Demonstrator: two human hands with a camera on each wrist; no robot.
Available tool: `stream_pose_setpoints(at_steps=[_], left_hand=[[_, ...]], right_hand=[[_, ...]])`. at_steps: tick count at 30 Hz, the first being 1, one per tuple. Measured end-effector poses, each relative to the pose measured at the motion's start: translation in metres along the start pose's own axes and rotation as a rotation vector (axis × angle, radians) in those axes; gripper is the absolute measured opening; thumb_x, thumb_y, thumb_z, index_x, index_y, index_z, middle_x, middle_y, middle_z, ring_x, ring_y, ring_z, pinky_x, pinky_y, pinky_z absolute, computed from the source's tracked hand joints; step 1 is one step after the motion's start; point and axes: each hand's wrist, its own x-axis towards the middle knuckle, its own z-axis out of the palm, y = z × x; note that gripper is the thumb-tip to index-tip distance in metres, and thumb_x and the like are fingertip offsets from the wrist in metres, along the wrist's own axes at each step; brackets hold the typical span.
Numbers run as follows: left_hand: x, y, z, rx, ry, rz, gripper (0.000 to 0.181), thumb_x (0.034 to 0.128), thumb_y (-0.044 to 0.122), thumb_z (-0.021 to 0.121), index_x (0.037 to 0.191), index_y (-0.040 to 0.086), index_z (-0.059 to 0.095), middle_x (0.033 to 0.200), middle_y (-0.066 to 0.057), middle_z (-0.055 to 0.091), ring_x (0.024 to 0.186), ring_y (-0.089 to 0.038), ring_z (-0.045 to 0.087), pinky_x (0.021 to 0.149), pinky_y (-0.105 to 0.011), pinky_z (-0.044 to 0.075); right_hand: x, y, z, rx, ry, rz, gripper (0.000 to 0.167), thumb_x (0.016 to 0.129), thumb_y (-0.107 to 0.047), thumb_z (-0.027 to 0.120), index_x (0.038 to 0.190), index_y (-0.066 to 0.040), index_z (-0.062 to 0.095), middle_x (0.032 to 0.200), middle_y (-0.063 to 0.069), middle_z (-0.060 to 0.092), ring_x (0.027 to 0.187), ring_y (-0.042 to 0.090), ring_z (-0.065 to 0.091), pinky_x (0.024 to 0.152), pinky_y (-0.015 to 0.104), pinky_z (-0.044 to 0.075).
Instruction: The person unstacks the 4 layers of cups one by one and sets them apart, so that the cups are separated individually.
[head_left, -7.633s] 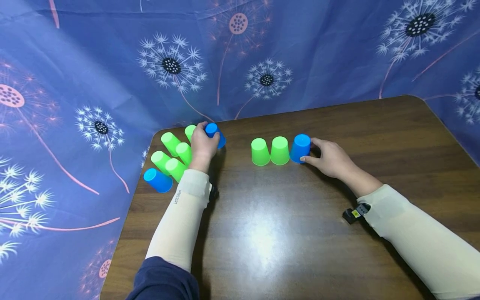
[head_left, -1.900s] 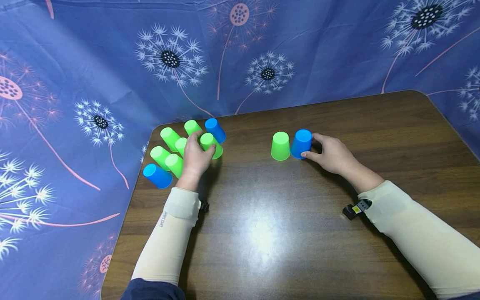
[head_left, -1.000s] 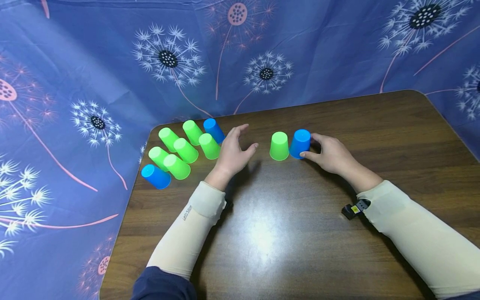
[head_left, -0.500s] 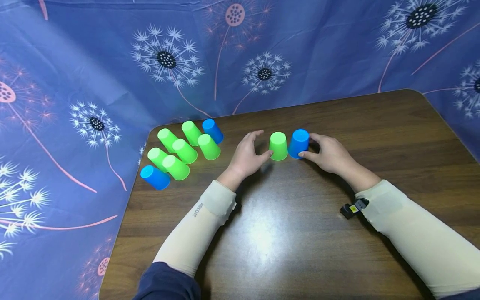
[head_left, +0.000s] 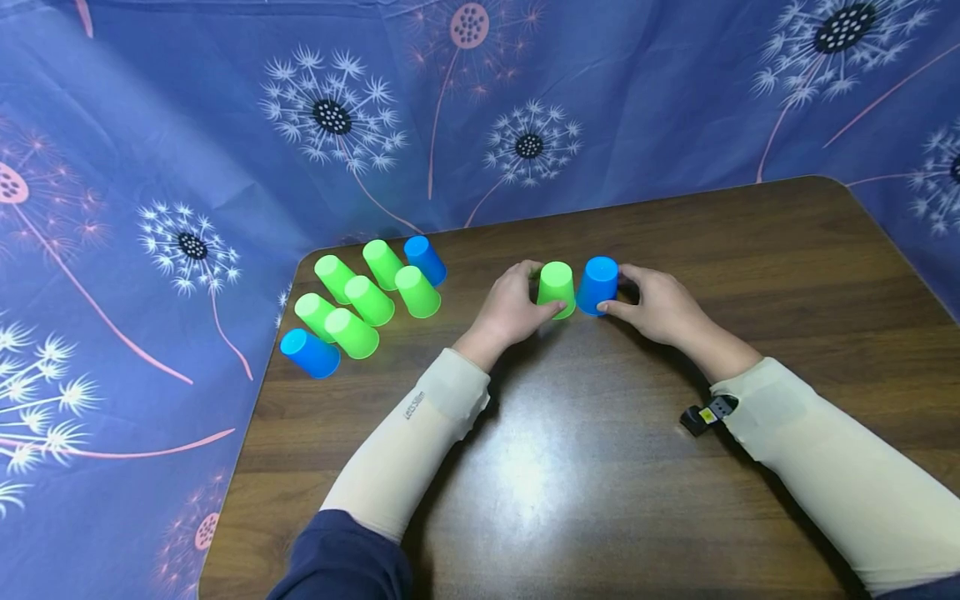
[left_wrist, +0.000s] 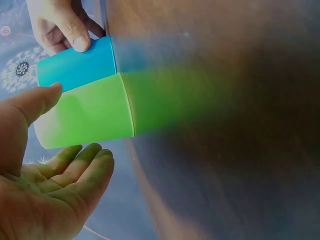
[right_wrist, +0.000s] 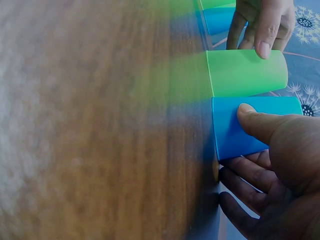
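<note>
Two upside-down cups stand side by side on the brown table (head_left: 712, 250). My left hand (head_left: 510, 308) is around the green cup (head_left: 556, 282), thumb at its near face and fingers toward the back. In the left wrist view, the fingertips (left_wrist: 102, 155) lie along the cup's edge. My right hand (head_left: 660, 308) holds the blue cup (head_left: 597, 282) from the right, its thumb (right_wrist: 247, 110) on the cup's wall. Only a narrow gap separates the two cups in the head view.
At the table's far left corner stands a group of upside-down cups. Several green cups (head_left: 352, 333) lie between a front blue cup (head_left: 310, 354) and a back blue cup (head_left: 425, 260). A blue dandelion-print cloth (head_left: 637, 100) hangs behind the table.
One green cup went from the row into the left group. My left hand then let go, moved right and reached around the remaining green cup. My right hand stayed on the blue cup.
</note>
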Motion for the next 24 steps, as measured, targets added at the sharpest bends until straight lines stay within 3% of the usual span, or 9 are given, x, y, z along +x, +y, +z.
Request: stream_pose_setpoints(at_steps=[8,12,24], left_hand=[[0.0039,0.0019,0.0019,0.016,-0.011,-0.025,0.064,0.0983,0.036,0.076,0.149,0.007,0.051,0.142,-0.007,0.06,0.13,-0.023,0.058,0.106,-0.035,0.05],[0.0034,0.0016,0.0023,-0.003,-0.008,-0.022,0.061,0.0994,0.034,0.075,0.148,0.006,0.052,0.136,-0.007,0.062,0.125,-0.023,0.061,0.101,-0.034,0.052],[-0.0055,-0.0065,-0.0033,-0.032,0.076,0.0,0.058,0.098,0.036,0.077,0.143,0.007,0.056,0.133,-0.006,0.065,0.124,-0.024,0.062,0.1,-0.037,0.052]], right_hand=[[0.0003,-0.001,-0.0008,-0.008,-0.001,0.004,0.065,0.1,-0.04,0.074,0.146,-0.001,0.053,0.141,0.027,0.06,0.132,0.047,0.053,0.106,0.068,0.043],[0.0003,-0.0005,-0.0009,-0.011,-0.001,0.003,0.065,0.1,-0.04,0.074,0.147,-0.001,0.052,0.141,0.027,0.059,0.132,0.048,0.053,0.106,0.068,0.043],[0.0014,0.0007,-0.0003,-0.014,-0.004,0.012,0.069,0.099,-0.041,0.074,0.15,-0.001,0.05,0.143,0.027,0.058,0.134,0.048,0.052,0.107,0.068,0.042]])
